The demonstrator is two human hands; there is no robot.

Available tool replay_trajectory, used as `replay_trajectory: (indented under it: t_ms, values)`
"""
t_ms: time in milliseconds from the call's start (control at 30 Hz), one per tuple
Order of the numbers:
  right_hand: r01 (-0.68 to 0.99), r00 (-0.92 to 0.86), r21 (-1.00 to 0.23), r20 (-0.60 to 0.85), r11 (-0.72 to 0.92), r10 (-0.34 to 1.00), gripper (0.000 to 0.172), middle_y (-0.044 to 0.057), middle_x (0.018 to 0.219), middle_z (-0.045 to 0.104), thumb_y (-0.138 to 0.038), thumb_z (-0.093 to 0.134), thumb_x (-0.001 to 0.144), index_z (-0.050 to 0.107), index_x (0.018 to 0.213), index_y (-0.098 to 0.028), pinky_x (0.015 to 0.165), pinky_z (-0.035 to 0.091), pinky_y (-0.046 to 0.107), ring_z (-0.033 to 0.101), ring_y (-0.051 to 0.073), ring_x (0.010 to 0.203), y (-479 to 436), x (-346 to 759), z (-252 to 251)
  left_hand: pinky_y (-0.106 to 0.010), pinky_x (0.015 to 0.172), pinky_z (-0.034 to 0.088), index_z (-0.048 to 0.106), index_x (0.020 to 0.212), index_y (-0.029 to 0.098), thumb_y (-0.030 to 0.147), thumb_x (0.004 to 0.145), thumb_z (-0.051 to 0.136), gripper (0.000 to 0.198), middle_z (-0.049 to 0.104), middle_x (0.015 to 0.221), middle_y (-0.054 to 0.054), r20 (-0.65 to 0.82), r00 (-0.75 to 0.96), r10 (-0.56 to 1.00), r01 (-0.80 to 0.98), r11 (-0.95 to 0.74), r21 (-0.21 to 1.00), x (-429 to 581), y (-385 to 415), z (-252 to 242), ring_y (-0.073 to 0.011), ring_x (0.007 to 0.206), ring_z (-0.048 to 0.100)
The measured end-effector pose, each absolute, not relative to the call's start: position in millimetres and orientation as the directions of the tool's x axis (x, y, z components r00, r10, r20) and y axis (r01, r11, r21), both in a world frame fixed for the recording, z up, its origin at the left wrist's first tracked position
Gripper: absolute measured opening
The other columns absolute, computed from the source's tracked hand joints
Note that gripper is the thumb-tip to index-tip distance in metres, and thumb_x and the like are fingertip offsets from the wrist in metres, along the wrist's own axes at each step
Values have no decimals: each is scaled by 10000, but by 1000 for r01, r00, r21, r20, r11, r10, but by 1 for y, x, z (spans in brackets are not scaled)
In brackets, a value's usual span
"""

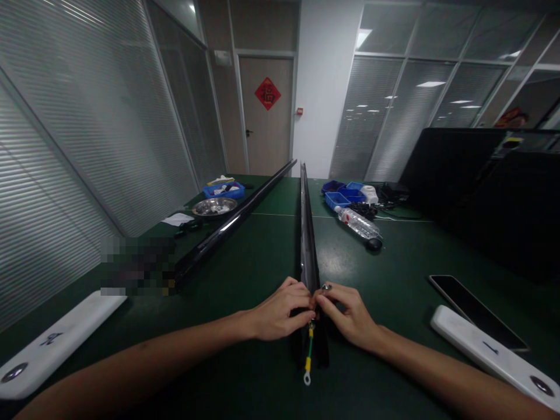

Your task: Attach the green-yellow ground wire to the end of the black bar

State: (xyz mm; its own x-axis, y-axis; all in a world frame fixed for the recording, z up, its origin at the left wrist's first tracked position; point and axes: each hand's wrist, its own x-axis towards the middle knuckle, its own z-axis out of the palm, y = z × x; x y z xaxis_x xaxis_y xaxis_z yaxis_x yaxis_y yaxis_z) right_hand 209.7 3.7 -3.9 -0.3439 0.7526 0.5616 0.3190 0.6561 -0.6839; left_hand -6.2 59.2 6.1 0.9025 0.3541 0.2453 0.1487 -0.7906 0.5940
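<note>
A long black metal channel [308,251] runs away from me down the middle of the table. Over its near end, my left hand [280,309] and my right hand [350,315] meet, fingertips pinched together. What sits between the fingertips is hidden. Just below them, a short green wire [310,347] with yellow sleeves lies along the channel; its free end carries a ring terminal [307,378]. The wire's upper end is at my left thumb. A shiny metal ring shape [326,287] shows at my right index finger.
Left of the channel lies a second black rail [227,224], beside a steel dish [214,206] and a blue tray [224,191]. To the right are blue bins [343,193], a plastic bottle [356,223], a phone [476,312] and a white device [494,350]. Another white device [61,344] lies left.
</note>
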Motion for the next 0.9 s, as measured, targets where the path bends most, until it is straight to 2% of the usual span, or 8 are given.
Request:
replay_trajectory:
  t_ms: [600,900]
  values:
    - [322,-343,-666,581,673,738,293,53,805,706,-296,523,1084,738,919,-184,695,523,289,655,184,722,4,210,-4,-367,995,332,618,941,198,310,1067,492,211,668,961,-30,245,903,353,146,-789,597,-6,59,7,-205,1015,567]
    - [235,-392,-689,578,686,715,301,44,826,674,-300,477,1104,719,960,-195,705,513,279,637,174,733,5,212,-9,-364,985,331,634,983,191,274,1041,540,139,680,993,-28,254,898,360,149,-790,595,-6,58,6,-202,1004,584]
